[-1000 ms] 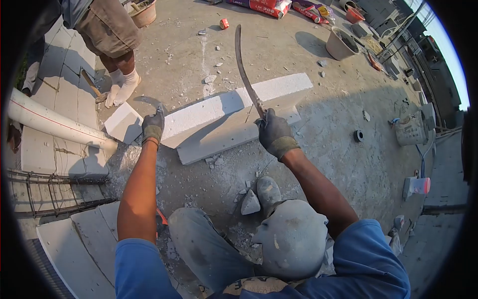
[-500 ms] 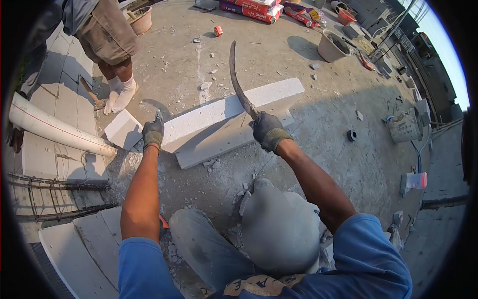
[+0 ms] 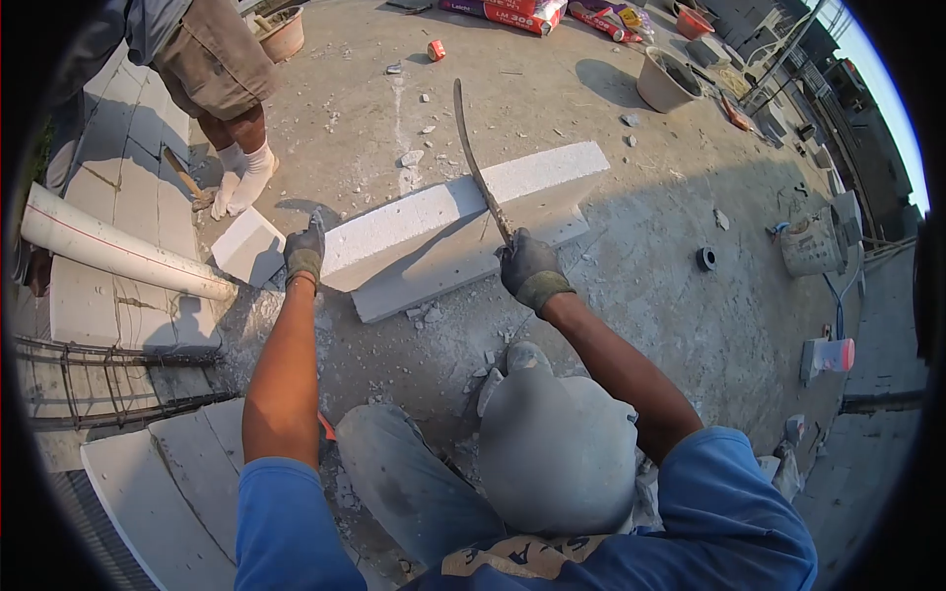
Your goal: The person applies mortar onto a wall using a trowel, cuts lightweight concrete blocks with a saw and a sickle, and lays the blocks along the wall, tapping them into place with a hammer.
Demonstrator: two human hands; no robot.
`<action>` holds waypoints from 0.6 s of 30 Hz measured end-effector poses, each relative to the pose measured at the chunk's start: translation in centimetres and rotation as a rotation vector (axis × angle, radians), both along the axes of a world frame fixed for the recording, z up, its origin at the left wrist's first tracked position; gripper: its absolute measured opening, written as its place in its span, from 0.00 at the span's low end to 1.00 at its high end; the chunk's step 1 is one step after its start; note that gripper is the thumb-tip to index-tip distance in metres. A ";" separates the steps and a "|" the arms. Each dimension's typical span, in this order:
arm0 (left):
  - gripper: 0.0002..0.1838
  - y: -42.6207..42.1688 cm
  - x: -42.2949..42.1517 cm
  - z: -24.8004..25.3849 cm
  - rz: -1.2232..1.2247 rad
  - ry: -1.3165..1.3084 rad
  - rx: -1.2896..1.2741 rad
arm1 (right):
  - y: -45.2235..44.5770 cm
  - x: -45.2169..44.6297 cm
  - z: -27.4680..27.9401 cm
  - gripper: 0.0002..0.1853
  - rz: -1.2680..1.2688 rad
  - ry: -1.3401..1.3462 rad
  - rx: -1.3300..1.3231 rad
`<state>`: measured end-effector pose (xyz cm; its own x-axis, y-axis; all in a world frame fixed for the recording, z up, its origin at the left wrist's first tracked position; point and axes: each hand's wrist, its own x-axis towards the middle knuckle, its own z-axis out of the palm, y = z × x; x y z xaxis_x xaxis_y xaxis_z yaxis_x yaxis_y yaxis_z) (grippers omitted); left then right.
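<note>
My right hand [image 3: 530,266], in a dark glove, is closed around the grip end of a long curved blade [image 3: 474,158]. The blade rests across the top edge of a long white lightweight block [image 3: 404,225] and points away from me; I cannot make out teeth. At the block's left end, my gloved left hand [image 3: 304,248] grips it, fingers partly hidden. This block stands on its narrow side, against another white block [image 3: 424,288] lying flat on the near side. A smaller white block piece [image 3: 248,246] lies just left of my left hand.
A co-worker's legs [image 3: 236,148] stand at the upper left. A white pipe [image 3: 123,246] and rebar [image 3: 118,384] lie along the left. Buckets [image 3: 668,81], red bags [image 3: 507,14] and a black ring [image 3: 706,259] sit farther out. Rubble litters the concrete floor [image 3: 631,305].
The blade has come down and toward me onto the block's top edge, and it now shows more edge-on. My left hand stays at the block's left end.
</note>
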<state>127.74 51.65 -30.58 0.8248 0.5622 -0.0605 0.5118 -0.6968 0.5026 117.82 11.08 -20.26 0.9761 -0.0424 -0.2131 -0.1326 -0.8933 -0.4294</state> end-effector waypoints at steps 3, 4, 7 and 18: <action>0.38 -1.9 -1.6 2.4 0.078 0.075 -0.113 | -1.0 -1.3 -0.3 0.16 0.018 -0.056 0.039; 0.36 -2.3 -2.5 2.4 0.115 0.037 -0.188 | -1.2 -2.3 -0.5 0.16 0.014 -0.080 0.063; 0.33 -3.4 -8.6 1.5 0.166 -0.212 -0.985 | -3.9 -7.3 -4.5 0.13 0.008 -0.127 0.248; 0.26 -6.1 -18.1 -2.9 0.258 -0.135 -1.621 | -7.6 -17.1 -13.0 0.12 -0.037 -0.040 0.379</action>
